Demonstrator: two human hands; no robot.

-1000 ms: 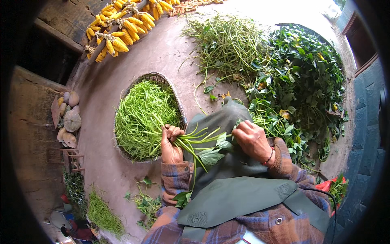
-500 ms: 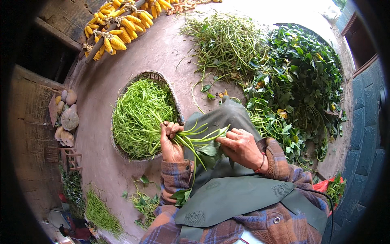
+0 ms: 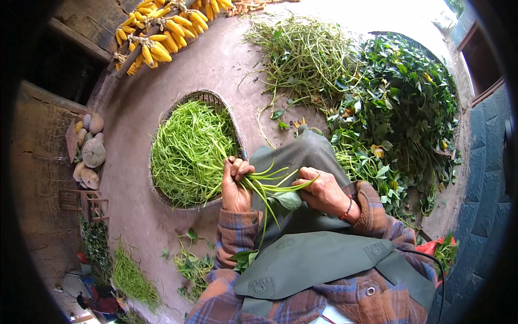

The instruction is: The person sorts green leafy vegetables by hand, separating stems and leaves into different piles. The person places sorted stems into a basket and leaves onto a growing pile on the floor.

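My left hand (image 3: 236, 183) is closed round a bunch of long green leaf stems (image 3: 259, 182), above my lap and beside the basket. The stems fan out toward my right hand (image 3: 324, 193). Its thumb and fingers pinch the far end of the bunch, where a broad green leaf (image 3: 288, 200) hangs just below. A wicker basket (image 3: 209, 97), heaped with bare green stems (image 3: 189, 154), stands on the floor left of my knee. Below my hands a dark green apron (image 3: 307, 259) covers my lap, and a leafy sprig (image 3: 245, 260) lies near my left sleeve.
Leafy vines (image 3: 402, 108) are piled at the right, beside a heap of stripped stalks (image 3: 302, 56). Yellow corn cobs (image 3: 175, 32) hang at upper left. Pumpkins (image 3: 94, 153) and a small wooden stool (image 3: 97, 208) line the left wall. More green stems (image 3: 132, 278) lie at lower left.
My left hand has shifted slightly right with the bunch. My right hand has turned a little and moved slightly right, and the leaf beneath the stems hangs differently.
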